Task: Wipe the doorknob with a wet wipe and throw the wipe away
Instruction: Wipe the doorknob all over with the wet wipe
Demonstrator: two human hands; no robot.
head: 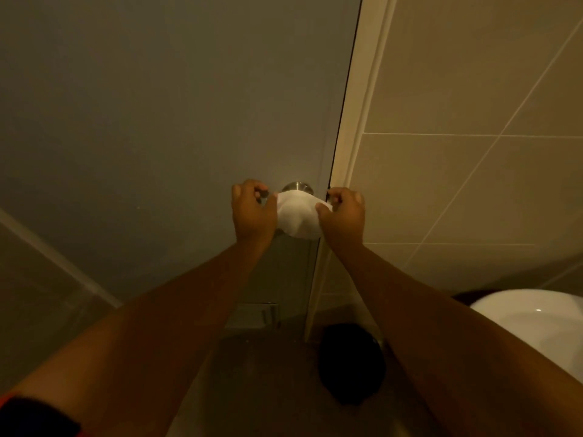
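Doorknob (296,186): near door's latch edge, draped by wet wipe (298,216).
Left hand (252,209), right hand (342,212): each pinched closed on a wipe end.
Advice: keep it taut, draw it side to side.

2 hands (252,212) (344,216) – 1 wipe (298,216), 1 doorknob (296,187), 1 door (157,121) – 1 black bin (350,364).

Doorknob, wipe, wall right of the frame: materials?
Doorknob: likely brushed metal, silvery with a soft sheen; mostly covered. Wet wipe: thin white nonwoven or paper-like sheet, matte, draping over the knob between left hand and right hand. Wall: beige ceramic-looking tiles, pale grout lines.
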